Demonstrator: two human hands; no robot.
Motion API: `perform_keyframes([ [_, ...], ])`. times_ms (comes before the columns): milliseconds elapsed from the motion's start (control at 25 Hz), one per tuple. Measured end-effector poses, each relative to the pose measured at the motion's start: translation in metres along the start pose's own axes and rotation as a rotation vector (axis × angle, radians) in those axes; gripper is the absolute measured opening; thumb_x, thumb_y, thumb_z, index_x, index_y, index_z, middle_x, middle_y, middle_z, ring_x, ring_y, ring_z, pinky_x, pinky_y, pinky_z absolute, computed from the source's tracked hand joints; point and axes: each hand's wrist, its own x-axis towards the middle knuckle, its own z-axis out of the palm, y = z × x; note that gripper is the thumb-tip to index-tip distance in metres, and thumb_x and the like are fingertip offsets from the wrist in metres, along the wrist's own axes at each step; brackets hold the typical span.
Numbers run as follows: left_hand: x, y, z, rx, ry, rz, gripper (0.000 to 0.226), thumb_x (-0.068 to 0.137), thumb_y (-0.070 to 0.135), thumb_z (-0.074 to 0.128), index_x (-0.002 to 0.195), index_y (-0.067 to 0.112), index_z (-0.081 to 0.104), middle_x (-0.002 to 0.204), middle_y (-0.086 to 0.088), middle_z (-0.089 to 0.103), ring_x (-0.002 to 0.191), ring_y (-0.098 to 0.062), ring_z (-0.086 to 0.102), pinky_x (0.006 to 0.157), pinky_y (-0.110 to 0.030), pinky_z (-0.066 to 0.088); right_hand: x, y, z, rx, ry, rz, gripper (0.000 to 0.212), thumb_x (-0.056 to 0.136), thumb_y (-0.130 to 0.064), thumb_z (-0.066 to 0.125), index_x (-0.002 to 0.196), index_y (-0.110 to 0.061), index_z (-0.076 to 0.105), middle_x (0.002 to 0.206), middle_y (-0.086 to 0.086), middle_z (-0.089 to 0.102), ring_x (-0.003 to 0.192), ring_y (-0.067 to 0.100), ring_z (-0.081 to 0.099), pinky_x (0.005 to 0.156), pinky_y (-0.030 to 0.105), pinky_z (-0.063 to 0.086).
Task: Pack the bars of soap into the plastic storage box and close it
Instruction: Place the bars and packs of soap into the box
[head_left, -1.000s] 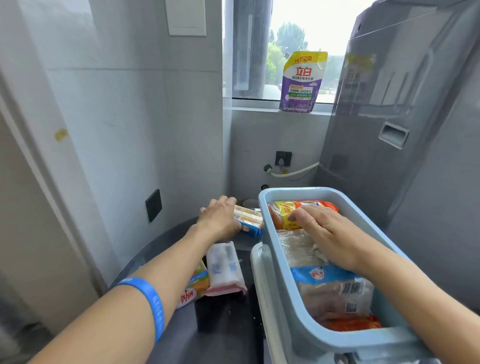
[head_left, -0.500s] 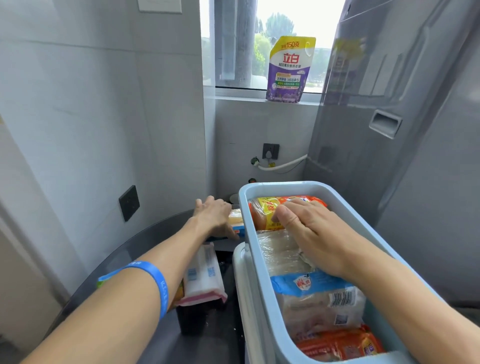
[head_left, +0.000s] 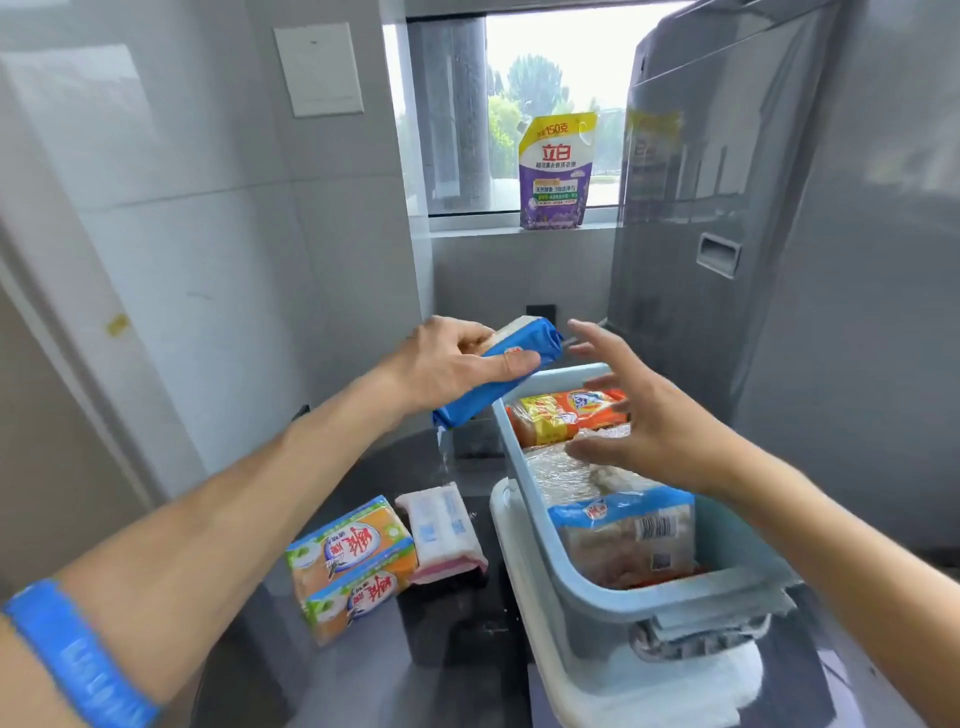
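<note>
Detergent pouch (head_left: 557, 171): "立白", "150克" legible.

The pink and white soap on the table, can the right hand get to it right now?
Probably not easily. The right hand hovers open above the blue storage box, and the box's tall wall stands between it and the pink and white soap. It would have to reach over. The left hand is nearer but holds a blue soap bar.

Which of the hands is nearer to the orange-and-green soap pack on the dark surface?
Left. The left hand holds a blue soap bar above the orange-and-green soap pack; the right hand is open over the storage box.
</note>
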Motion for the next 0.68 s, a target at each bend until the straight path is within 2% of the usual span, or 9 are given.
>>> perform_keyframes([
  [40, -0.006, 0.019, 0.003, -0.039, -0.074, 0.011, 0.067, 0.067, 0.075, 0.064, 0.097, 0.016, 0.073, 0.084, -0.003, 0.071, 0.07, -0.014, 0.066, 0.059, -0.023, 0.052, -0.007, -0.008, -0.01, 0.054, 0.021, -0.055, 0.102, 0.073, -0.028, 0.085, 0.148, -0.046, 0.019, 0.142, -0.016, 0.044, 0.123, 0.006, 0.05, 0.097, 0.023, 0.046],
  [120, -0.014, 0.051, 0.013, -0.105, -0.214, -0.046, 0.074, 0.062, 0.077, 0.066, 0.096, 0.013, 0.074, 0.089, -0.005, 0.073, 0.072, -0.014, 0.068, 0.063, -0.024, 0.055, -0.024, -0.018, -0.031, 0.077, 0.085, -0.131, 0.091, 0.068, -0.033, 0.086, 0.141, -0.041, 0.033, 0.135, -0.017, 0.051, 0.123, -0.001, 0.049, 0.092, 0.014, 0.045],
  [200, -0.021, 0.071, 0.027, -0.084, -0.393, -0.075, 0.072, 0.066, 0.076, 0.066, 0.097, 0.012, 0.074, 0.093, -0.004, 0.075, 0.079, -0.016, 0.07, 0.074, -0.03, 0.057, -0.043, -0.023, -0.055, 0.02, 0.121, -0.131, 0.074, 0.064, -0.041, 0.085, 0.127, -0.04, 0.045, 0.123, -0.018, 0.058, 0.116, -0.001, 0.054, 0.089, 0.019, 0.047],
  [280, -0.026, 0.08, 0.046, -0.034, -0.516, -0.06, 0.064, 0.075, 0.071, 0.063, 0.098, 0.013, 0.074, 0.095, -0.003, 0.076, 0.083, -0.018, 0.072, 0.082, -0.034, 0.057, -0.06, -0.022, -0.071, 0.083, -0.027, -0.065, 0.062, 0.066, -0.034, 0.088, 0.119, -0.036, 0.055, 0.108, -0.011, 0.067, 0.1, 0.008, 0.064, 0.081, 0.026, 0.053],
  [320, -0.029, 0.081, 0.056, -0.003, -0.531, -0.053, 0.061, 0.08, 0.068, 0.062, 0.097, 0.011, 0.074, 0.095, -0.004, 0.076, 0.084, -0.02, 0.071, 0.082, -0.035, 0.057, -0.067, -0.02, -0.071, 0.089, -0.12, -0.025, 0.053, 0.067, -0.028, 0.089, 0.112, -0.033, 0.061, 0.099, -0.009, 0.069, 0.09, 0.009, 0.066, 0.076, 0.025, 0.055],
  [400, -0.034, 0.079, 0.075, 0.104, -0.511, -0.001, 0.058, 0.089, 0.06, 0.059, 0.095, 0.004, 0.072, 0.089, -0.009, 0.072, 0.081, -0.026, 0.066, 0.079, -0.037, 0.054, -0.077, -0.014, -0.062, -0.103, -0.213, 0.064, 0.038, 0.067, -0.034, 0.088, 0.096, -0.033, 0.064, 0.086, -0.01, 0.069, 0.077, 0.011, 0.063, 0.069, 0.026, 0.054],
  [440, -0.037, 0.076, 0.082, 0.149, -0.5, 0.034, 0.054, 0.091, 0.057, 0.059, 0.095, 0.004, 0.072, 0.086, -0.008, 0.07, 0.079, -0.026, 0.064, 0.077, -0.038, 0.053, -0.079, -0.01, -0.056, -0.199, -0.247, 0.117, 0.037, 0.068, -0.041, 0.086, 0.094, -0.034, 0.061, 0.086, -0.01, 0.069, 0.077, 0.013, 0.062, 0.071, 0.03, 0.054],
  [520, -0.04, 0.07, 0.087, 0.19, -0.482, 0.064, 0.042, 0.088, 0.053, 0.065, 0.103, 0.014, 0.074, 0.094, 0.0, 0.074, 0.087, -0.019, 0.067, 0.083, -0.037, 0.055, -0.079, -0.005, -0.049, -0.272, -0.295, 0.195, 0.038, 0.071, -0.05, 0.08, 0.097, -0.034, 0.057, 0.091, -0.007, 0.07, 0.083, 0.016, 0.062, 0.079, 0.036, 0.053],
  [680, -0.049, 0.051, 0.083, 0.256, -0.374, 0.111, 0.043, 0.077, 0.049, 0.077, 0.114, 0.027, 0.07, 0.107, 0.012, 0.069, 0.097, -0.005, 0.063, 0.08, -0.025, 0.052, -0.069, -0.003, -0.057, -0.431, -0.399, 0.216, 0.038, 0.073, -0.05, 0.076, 0.105, -0.034, 0.062, 0.098, -0.01, 0.063, 0.09, 0.013, 0.058, 0.082, 0.034, 0.051],
])
